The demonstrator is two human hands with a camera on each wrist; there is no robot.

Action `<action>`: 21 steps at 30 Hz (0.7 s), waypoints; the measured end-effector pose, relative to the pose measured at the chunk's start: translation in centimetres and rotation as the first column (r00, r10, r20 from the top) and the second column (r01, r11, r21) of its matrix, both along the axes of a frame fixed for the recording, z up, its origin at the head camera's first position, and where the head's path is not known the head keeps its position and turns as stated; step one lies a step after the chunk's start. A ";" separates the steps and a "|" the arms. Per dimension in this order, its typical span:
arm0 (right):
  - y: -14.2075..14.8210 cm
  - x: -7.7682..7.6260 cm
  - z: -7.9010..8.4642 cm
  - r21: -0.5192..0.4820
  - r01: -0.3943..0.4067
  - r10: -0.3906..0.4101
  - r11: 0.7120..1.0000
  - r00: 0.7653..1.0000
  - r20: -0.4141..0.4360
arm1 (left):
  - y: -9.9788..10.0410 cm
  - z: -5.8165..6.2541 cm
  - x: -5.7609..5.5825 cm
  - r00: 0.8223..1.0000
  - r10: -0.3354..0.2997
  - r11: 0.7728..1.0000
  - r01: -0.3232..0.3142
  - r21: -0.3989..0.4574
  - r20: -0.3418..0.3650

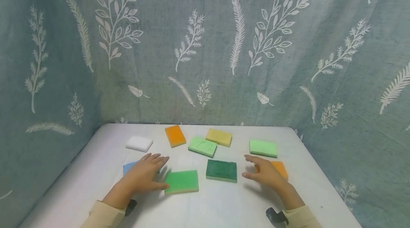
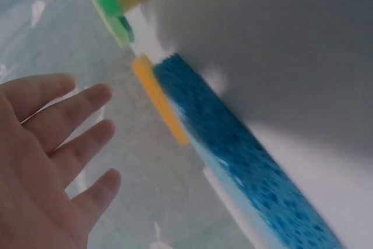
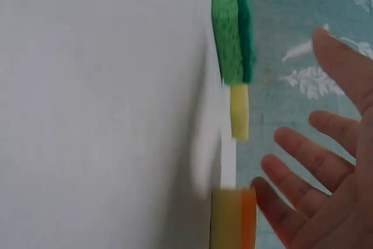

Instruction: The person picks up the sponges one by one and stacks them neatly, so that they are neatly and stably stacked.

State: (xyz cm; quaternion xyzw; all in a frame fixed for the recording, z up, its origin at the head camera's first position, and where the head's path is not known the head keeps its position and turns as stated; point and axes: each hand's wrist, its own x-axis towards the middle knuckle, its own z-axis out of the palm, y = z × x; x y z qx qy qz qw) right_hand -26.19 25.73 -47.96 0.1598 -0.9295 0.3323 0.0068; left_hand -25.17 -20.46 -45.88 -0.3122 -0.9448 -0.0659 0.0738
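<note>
Sponges rectangular, flat, variously coloured

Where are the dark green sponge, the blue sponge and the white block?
Dark green sponge [image 1: 221, 170]: head view, middle of its top face.
Blue sponge [image 2: 236, 150]: left wrist view, on its long speckled side.
White block [image 1: 139, 143]: head view, middle of its top face.

Cannot read any text, label, brand, number or sign, either on the sponges across the table or on the cloth beyond its far edge.
</note>
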 end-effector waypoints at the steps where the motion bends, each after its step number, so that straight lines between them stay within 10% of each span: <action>1: -0.2 0.0 -0.1 -0.017 -0.013 0.013 1.000 1.000 0.012 | 0.2 0.1 0.1 1.000 -0.007 1.000 0.007 0.002 -0.001; 21: -3.7 -0.7 -0.9 0.049 -0.131 0.130 0.990 0.991 0.018 | 2.6 -0.2 0.9 0.992 0.022 0.999 -0.018 -0.027 0.128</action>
